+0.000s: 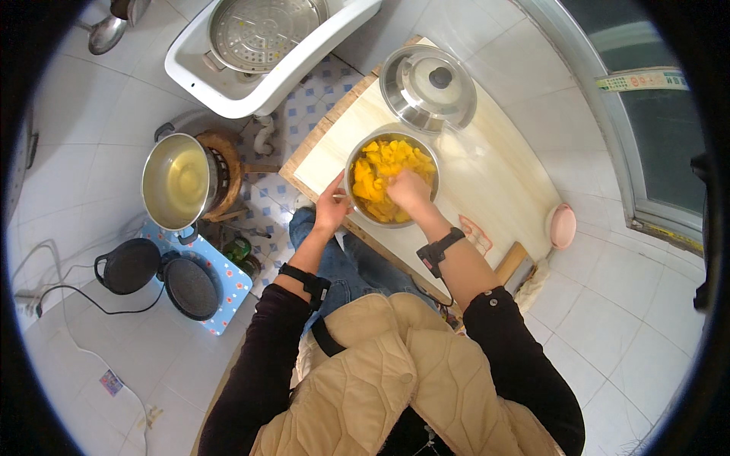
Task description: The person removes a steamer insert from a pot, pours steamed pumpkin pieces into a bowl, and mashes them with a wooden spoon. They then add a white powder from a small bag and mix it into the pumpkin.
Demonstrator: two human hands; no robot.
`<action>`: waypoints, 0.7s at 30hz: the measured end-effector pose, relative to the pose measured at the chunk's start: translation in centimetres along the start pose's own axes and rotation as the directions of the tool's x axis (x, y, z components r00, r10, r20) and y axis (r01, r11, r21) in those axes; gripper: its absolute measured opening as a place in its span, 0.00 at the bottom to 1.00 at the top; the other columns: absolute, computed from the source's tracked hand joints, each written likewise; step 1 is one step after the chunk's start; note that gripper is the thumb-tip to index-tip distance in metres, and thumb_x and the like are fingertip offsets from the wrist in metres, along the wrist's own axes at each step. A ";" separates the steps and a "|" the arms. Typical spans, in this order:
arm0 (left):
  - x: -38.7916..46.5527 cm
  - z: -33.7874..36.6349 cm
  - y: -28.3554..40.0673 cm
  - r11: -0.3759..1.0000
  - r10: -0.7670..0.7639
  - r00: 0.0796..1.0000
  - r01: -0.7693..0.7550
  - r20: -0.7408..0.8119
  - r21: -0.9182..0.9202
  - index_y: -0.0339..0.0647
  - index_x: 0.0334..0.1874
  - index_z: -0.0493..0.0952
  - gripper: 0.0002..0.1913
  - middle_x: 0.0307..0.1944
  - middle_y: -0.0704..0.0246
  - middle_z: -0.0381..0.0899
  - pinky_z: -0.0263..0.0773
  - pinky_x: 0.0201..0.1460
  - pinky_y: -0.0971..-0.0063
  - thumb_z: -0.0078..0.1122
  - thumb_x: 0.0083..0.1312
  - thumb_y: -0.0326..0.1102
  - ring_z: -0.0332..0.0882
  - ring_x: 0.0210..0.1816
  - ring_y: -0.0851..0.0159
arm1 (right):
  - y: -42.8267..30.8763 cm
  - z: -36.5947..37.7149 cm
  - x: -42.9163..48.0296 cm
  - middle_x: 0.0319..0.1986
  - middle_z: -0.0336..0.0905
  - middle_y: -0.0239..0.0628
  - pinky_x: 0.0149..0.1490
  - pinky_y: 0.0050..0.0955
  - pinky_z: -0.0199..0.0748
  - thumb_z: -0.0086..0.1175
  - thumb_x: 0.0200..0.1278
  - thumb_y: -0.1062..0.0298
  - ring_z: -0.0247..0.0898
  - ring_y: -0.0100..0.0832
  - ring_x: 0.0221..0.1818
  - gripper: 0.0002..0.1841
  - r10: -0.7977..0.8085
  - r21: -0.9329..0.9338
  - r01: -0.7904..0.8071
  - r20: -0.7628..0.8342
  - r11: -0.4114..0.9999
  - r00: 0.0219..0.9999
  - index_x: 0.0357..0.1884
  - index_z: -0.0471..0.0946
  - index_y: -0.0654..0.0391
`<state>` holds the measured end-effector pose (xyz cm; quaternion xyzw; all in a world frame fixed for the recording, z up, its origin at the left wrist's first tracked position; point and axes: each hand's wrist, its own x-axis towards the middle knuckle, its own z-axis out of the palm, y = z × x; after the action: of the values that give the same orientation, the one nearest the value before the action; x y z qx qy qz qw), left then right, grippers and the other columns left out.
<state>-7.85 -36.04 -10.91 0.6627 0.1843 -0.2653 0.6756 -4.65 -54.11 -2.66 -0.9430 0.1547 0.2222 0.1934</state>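
Note:
A round stainless-steel pot or bowl (349,165) stands on the pale wooden board before me, full of soft yellow-orange chunks (374,165) that look like cooked pumpkin. My left hand (332,208) holds the vessel's near-left side, thumb and fingers about its wall. Inside the vessel, my right hand (409,191) is down on the chunks with its knuckles bent. Its fingertips are hidden, so whether it grips a chunk or a tool does not show. Just behind stands a domed steel lid (419,108) with a black knob.
A clear plastic bag (459,142) lies beside the vessel. A cleaver (516,268) and a pink bowl (563,226) are at the board's right. Leftward are a pot with yellowish liquid (182,182), an opened black electric pan (191,288), and a white sink (251,102) holding a steamer tray (268,34).

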 end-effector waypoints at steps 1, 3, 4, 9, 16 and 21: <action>0.0 0.0 0.0 1.000 0.004 1.000 -0.004 -0.002 0.005 0.57 0.70 0.63 0.35 0.45 0.63 0.69 0.80 0.34 0.76 0.50 0.61 0.16 0.75 0.35 0.69 | -0.1 0.1 -0.1 0.35 0.82 0.48 0.44 0.44 0.74 0.53 0.55 0.62 0.79 0.47 0.40 0.12 -0.014 -0.035 0.015 0.022 0.999 1.000 0.32 0.83 0.57; -0.1 -0.1 0.0 1.000 -0.006 1.000 0.006 0.000 0.017 0.56 0.70 0.63 0.35 0.45 0.64 0.69 0.80 0.34 0.76 0.50 0.61 0.16 0.75 0.35 0.69 | -0.2 -0.2 -0.4 0.33 0.82 0.47 0.43 0.44 0.74 0.52 0.57 0.60 0.79 0.47 0.39 0.13 -0.058 -0.124 0.066 0.068 0.990 0.996 0.31 0.83 0.58; 0.0 -0.1 0.0 1.000 -0.014 1.000 0.014 0.004 0.023 0.56 0.70 0.63 0.35 0.45 0.64 0.68 0.80 0.35 0.76 0.50 0.61 0.16 0.75 0.35 0.69 | -0.2 -0.8 -0.4 0.32 0.82 0.47 0.43 0.45 0.74 0.51 0.59 0.59 0.79 0.48 0.38 0.14 -0.089 -0.177 0.104 0.089 0.979 0.992 0.30 0.82 0.59; 0.2 -0.1 -0.4 0.999 -0.001 1.000 0.001 -0.004 -0.032 0.56 0.70 0.64 0.34 0.46 0.64 0.69 0.80 0.35 0.76 0.50 0.61 0.17 0.75 0.35 0.69 | -1.4 -2.1 -1.7 0.28 0.82 0.45 0.40 0.44 0.74 0.51 0.59 0.59 0.80 0.46 0.34 0.14 -0.276 -0.226 0.283 0.065 0.932 0.959 0.28 0.83 0.57; 0.2 0.2 -0.7 1.000 0.022 0.998 -0.021 -0.054 0.018 0.53 0.69 0.65 0.33 0.43 0.64 0.70 0.80 0.33 0.75 0.51 0.60 0.17 0.76 0.33 0.69 | 0.2 1.3 1.0 0.28 0.82 0.42 0.38 0.42 0.74 0.54 0.55 0.60 0.80 0.44 0.34 0.11 -0.246 -0.281 0.264 0.096 0.923 0.964 0.28 0.83 0.55; 0.4 0.1 -0.5 0.999 0.039 0.998 -0.038 -0.041 0.021 0.52 0.68 0.66 0.33 0.43 0.64 0.71 0.80 0.33 0.75 0.52 0.59 0.17 0.78 0.33 0.68 | 0.3 0.5 0.5 0.29 0.83 0.41 0.39 0.42 0.74 0.54 0.55 0.58 0.80 0.44 0.36 0.12 -0.273 -0.344 0.291 0.103 0.893 0.957 0.30 0.83 0.55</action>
<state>-7.88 -36.20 -11.54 0.6782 0.1829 -0.2403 0.6700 -4.48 -54.28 -3.41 -0.9686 -0.0316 0.2406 0.0538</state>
